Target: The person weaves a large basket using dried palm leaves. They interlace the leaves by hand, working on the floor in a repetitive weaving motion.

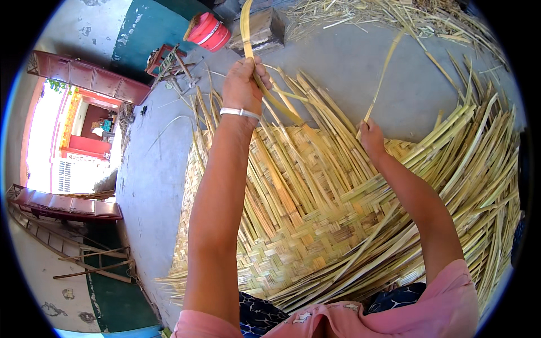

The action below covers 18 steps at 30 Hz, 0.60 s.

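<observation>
My left hand [244, 85], with a white band at the wrist, is raised over the far part of the mat. Its fingers are closed around a broad yellow reed strip [245, 27], which runs up past the top edge and down toward the weave. On the right, my right hand [372, 138] pinches a thinner reed strip [385, 70] that points up and away over the floor. Below both hands lies a woven reed mat [298, 248], tightly plaited at the near side. Several loose reed strips [276, 186] stand out of its weave toward the far side.
A thick heap of loose reed strips [479, 163] curves along the right. Beyond the mat are a wooden block [265, 34], a red bucket [209, 32], a small red stool [163, 59] and scattered straw [338, 12]. At left, a doorway has open red doors; a wooden ladder [56, 236] leans nearby.
</observation>
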Each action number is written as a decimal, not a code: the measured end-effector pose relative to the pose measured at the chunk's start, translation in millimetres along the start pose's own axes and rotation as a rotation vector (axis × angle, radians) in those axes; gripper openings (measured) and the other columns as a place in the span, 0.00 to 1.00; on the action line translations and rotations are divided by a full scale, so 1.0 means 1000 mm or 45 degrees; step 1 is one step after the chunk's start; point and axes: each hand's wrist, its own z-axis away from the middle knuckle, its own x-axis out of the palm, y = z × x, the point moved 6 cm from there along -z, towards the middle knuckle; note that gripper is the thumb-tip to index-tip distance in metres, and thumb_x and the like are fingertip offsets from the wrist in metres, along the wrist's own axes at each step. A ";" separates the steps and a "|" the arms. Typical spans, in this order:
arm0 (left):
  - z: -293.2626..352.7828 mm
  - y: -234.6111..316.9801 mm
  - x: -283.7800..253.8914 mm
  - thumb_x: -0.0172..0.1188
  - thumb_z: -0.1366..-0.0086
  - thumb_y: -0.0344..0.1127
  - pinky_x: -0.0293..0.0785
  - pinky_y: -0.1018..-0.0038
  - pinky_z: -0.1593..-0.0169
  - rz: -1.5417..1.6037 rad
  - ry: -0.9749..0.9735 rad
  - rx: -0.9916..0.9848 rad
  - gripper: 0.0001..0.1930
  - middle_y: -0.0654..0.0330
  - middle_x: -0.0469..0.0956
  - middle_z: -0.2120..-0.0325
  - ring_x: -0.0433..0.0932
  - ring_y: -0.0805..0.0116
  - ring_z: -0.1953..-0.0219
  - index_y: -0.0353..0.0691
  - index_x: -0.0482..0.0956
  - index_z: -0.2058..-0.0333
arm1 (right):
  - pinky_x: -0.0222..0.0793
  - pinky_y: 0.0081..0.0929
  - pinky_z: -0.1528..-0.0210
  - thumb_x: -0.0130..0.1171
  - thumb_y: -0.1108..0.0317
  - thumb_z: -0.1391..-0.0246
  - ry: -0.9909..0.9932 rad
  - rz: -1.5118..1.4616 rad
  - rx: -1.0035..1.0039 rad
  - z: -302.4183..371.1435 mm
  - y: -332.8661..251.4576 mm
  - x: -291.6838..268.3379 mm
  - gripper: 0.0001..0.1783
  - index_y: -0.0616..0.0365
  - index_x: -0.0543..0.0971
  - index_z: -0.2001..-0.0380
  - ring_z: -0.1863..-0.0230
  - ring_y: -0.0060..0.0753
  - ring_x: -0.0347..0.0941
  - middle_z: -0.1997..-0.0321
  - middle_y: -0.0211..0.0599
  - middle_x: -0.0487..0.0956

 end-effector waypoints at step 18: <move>0.138 -0.025 0.105 0.48 0.38 0.36 0.70 0.55 0.62 -1.117 0.201 0.211 0.10 0.41 0.76 0.74 0.75 0.42 0.67 0.35 0.72 0.69 | 0.70 0.26 0.53 0.42 0.67 0.37 -0.327 -1.255 -0.257 0.089 -0.240 -0.084 0.12 0.63 0.70 0.57 0.56 0.29 0.74 0.59 0.42 0.78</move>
